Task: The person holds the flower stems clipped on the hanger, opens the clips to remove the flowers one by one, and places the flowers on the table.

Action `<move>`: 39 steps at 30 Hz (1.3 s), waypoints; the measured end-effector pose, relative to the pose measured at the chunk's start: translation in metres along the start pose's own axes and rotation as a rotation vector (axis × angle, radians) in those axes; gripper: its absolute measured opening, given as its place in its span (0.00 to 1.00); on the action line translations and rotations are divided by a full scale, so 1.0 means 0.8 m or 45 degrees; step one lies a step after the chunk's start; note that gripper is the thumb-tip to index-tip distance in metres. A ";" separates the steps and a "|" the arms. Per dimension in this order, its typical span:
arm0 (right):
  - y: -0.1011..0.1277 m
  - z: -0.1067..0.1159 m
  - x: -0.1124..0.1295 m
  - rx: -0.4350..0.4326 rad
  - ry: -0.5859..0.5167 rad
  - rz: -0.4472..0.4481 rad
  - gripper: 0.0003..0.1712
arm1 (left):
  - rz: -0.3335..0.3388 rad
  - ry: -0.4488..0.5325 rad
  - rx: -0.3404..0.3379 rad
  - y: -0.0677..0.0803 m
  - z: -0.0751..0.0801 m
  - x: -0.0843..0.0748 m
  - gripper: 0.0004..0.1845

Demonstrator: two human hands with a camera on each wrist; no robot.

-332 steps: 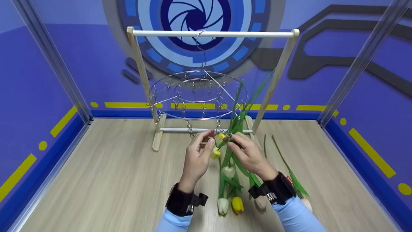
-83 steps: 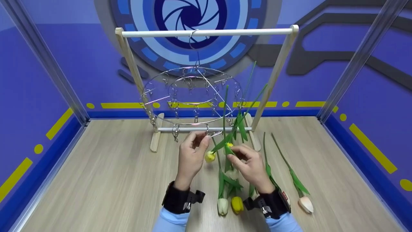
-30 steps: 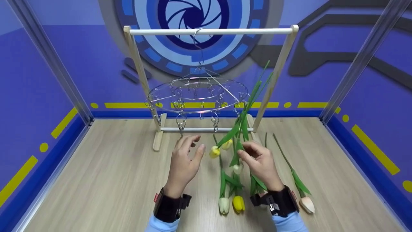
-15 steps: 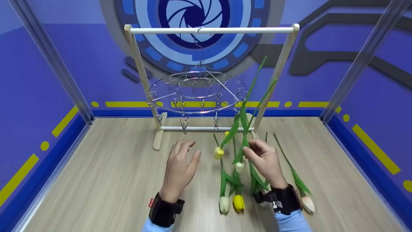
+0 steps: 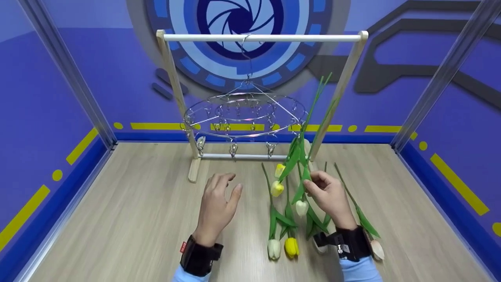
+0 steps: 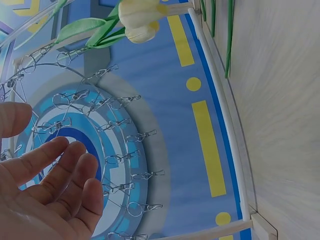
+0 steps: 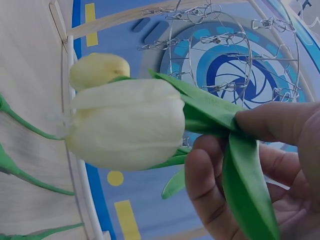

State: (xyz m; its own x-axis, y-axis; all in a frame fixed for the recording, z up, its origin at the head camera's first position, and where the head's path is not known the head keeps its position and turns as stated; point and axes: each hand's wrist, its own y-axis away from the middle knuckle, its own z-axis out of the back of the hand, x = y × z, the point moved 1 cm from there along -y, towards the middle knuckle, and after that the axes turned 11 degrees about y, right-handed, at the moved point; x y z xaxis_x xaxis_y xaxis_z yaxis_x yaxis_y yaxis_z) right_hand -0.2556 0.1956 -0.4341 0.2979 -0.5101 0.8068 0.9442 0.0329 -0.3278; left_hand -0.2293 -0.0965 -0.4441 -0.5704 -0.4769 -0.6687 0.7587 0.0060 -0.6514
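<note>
Head view: wooden rack, round wire clip hanger hung from its bar. Tulips dangling heads down from its right edge; white tulip pinched at leaf and stem by right hand. Left hand spread, holding nothing. Risk, likely: tugging could pull stems from clips or swing the hanger. Pale wood floor, blue walls, yellow dashes.
</note>
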 end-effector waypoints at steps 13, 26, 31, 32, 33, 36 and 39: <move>-0.005 -0.004 -0.014 0.070 0.227 -0.218 0.05 | 0.005 -0.006 -0.006 -0.001 0.001 0.003 0.15; -0.005 -0.014 -0.028 0.206 0.205 -0.335 0.08 | 0.022 -0.088 0.001 0.002 -0.001 0.008 0.16; -0.003 -0.021 -0.032 0.250 0.143 -0.379 0.06 | 0.014 -0.075 -0.008 0.001 0.000 0.008 0.16; -0.003 -0.023 -0.033 0.262 0.135 -0.383 0.05 | 0.011 -0.072 -0.010 0.001 0.000 0.008 0.15; -0.003 -0.024 -0.034 0.272 0.122 -0.389 0.04 | 0.008 -0.071 -0.012 0.000 0.000 0.008 0.15; -0.002 -0.031 -0.036 0.323 0.086 -0.389 0.05 | -0.001 -0.069 -0.018 -0.001 0.001 0.008 0.15; 0.000 -0.037 -0.037 0.376 0.118 -0.342 0.06 | -0.004 -0.076 -0.019 -0.001 0.002 0.007 0.15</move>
State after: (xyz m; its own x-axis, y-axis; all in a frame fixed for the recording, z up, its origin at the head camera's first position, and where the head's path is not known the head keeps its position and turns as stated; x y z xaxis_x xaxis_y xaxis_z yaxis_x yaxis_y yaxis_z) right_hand -0.2688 0.1853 -0.4724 0.0339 -0.6088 0.7926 0.9905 0.1264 0.0547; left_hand -0.2328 -0.1002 -0.4468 -0.5523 -0.5288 -0.6445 0.7520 0.0177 -0.6590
